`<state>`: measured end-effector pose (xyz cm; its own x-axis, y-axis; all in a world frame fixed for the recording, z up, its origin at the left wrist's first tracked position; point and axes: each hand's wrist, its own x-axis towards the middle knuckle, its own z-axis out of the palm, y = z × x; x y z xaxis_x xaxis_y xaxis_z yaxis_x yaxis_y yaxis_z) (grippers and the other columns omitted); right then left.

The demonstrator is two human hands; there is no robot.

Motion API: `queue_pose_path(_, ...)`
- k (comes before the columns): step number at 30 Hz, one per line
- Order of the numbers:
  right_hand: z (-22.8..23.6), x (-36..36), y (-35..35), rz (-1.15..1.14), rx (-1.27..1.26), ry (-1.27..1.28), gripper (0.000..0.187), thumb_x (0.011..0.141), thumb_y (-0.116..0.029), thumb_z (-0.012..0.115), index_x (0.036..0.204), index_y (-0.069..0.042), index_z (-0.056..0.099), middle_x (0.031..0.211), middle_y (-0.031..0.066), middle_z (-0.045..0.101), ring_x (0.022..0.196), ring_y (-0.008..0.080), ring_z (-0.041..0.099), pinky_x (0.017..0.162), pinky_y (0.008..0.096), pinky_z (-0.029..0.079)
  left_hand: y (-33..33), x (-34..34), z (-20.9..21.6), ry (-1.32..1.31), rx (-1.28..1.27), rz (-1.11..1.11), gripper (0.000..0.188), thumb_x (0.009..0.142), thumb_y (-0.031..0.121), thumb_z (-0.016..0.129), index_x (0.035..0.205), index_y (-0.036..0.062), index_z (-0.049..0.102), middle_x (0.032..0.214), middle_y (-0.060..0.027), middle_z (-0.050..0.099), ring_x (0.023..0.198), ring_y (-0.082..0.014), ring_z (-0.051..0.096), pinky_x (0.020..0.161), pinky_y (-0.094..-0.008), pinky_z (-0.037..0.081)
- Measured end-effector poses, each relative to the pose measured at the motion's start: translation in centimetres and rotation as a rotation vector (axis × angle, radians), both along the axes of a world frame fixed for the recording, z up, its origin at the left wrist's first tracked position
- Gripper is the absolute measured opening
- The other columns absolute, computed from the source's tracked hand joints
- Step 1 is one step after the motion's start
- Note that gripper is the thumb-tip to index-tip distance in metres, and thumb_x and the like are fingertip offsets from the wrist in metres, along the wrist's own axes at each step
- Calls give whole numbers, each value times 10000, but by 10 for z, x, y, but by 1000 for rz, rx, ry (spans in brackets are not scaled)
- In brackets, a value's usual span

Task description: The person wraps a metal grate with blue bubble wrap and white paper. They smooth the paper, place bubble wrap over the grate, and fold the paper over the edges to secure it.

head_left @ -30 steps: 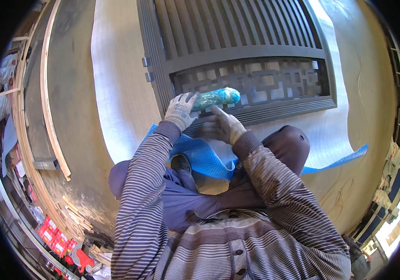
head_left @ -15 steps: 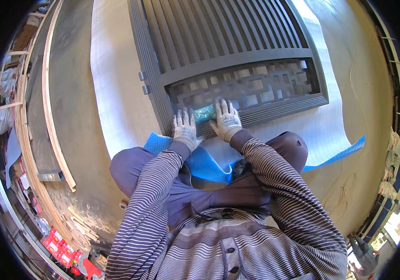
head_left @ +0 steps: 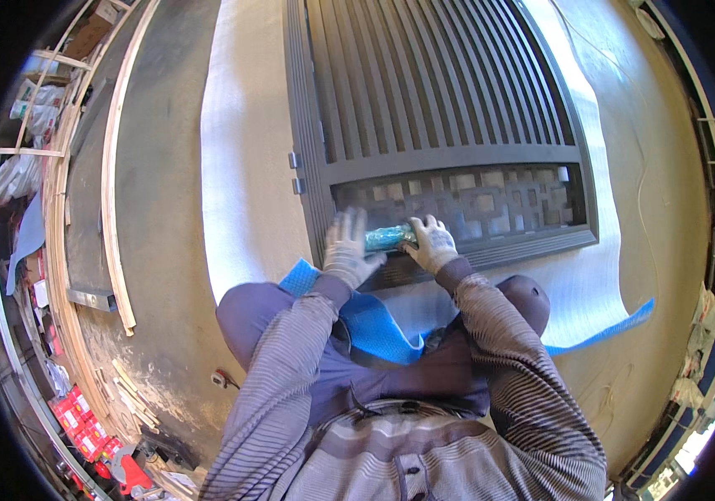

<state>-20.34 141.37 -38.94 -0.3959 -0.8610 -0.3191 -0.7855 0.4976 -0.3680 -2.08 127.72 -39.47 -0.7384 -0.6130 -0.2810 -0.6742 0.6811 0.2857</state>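
The right grip [head_left: 432, 243] is curled round the right end of the green roll [head_left: 388, 239], at the gate's near edge [head_left: 491, 252]; the left grip [head_left: 351, 250] is spread open, blurred, by the other end — contact cannot be told. Even pressure would best steady the roll; the blue sheet [head_left: 378, 327] curls up nearer the body — apt to snag.

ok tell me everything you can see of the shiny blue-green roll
The shiny blue-green cylindrical roll looks wrapped in glossy, crinkled plastic film. It lies on its side, crosswise over the near end of the dark grey slatted gate. The gloved right hand touches its right end; the gloved left hand, blurred, is at the other, contact unclear.
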Motion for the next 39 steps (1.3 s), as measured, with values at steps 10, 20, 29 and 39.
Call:
queue_pose_path(10, -11, 84, -59, -136, 398, -225, 683, 946, -544, 595, 1378, -16, 556, 1334, 252, 596, 1294, 414, 547, 1013, 488, 483, -28, 27, -70, 178, 345, 904, 1020, 925, 615, 599, 1624, 77, 87, 1528, -342, 372, 1342, -484, 482, 1131, -494, 398)
queue_pose_path(20, -14, 63, -101, -274, -50, -331, 782, 889, -368, 714, 1490, 11, 387, 1274, 254, 640, 1144, 393, 655, 977, 470, 515, -29, 29, -92, 292, 340, 952, 702, 990, 427, 561, 1538, 72, 303, 1353, -330, 516, 1174, -471, 591, 981, -541, 491)
queue_pose_path(29, -31, 90, -110, -279, -12, -322, 650, 897, -341, 696, 1395, 4, 460, 1233, 250, 653, 1111, 402, 662, 944, 477, 530, -18, 17, -70, 237, 211, 992, 639, 1001, 353, 548, 1523, 50, 337, 1329, -311, 543, 1172, -471, 590, 972, -526, 501)
queue_pose_path(39, -47, 91, -92, -566, -186, -337, 437, 922, -279, 689, 1221, 11, 558, 1049, 259, 716, 1004, 426, 699, 872, 488, 551, -20, 21, -72, 351, 274, 969, 689, 995, 352, 575, 1534, 30, 292, 1372, -332, 501, 1201, -485, 569, 1006, -524, 483)
